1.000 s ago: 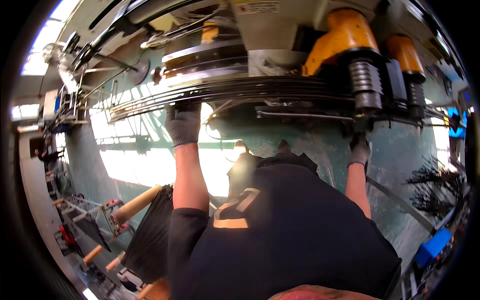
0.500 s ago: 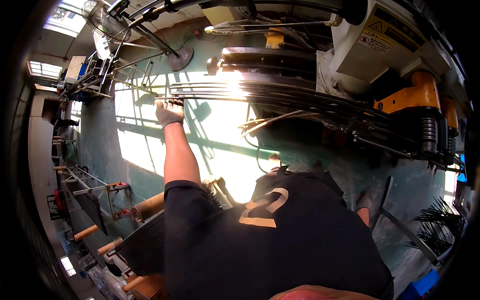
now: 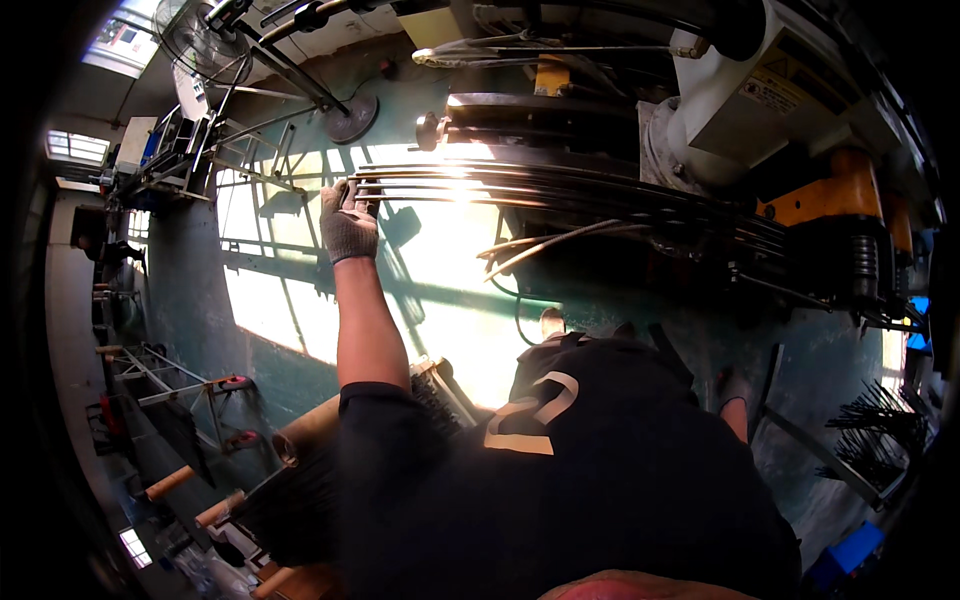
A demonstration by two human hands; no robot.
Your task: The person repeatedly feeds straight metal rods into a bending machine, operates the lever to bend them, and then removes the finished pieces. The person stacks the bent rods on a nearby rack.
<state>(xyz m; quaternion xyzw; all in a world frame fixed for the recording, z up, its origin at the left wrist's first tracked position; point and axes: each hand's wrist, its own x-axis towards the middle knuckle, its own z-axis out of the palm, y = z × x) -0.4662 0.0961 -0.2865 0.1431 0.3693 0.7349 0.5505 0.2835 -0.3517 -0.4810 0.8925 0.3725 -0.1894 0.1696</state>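
My left hand (image 3: pixel 350 222), in a grey knitted glove, reaches forward to the free ends of several long thin metal rods (image 3: pixel 430 186). Its fingers close around some of the ends, where sunlight glares off the metal. From there the rods run side by side to the right, in front of the machine, into dark shadow. My right hand (image 3: pixel 733 386) hangs low beside my body, small and dim, apparently gloved too; its fingers cannot be made out.
A big machine (image 3: pixel 740 110) with orange parts and springs fills the upper right. Hoses (image 3: pixel 560 240) hang below the rods. A standing fan (image 3: pixel 350 120) is at upper left. Beside me are a rack with cardboard tubes (image 3: pixel 305 430), wheeled frames (image 3: pixel 200 390) and dark bundled rods (image 3: pixel 875 430).
My left hand has turned from palm-up beneath the rod ends to upright, and its fingers have closed on them. The view has shifted slightly.
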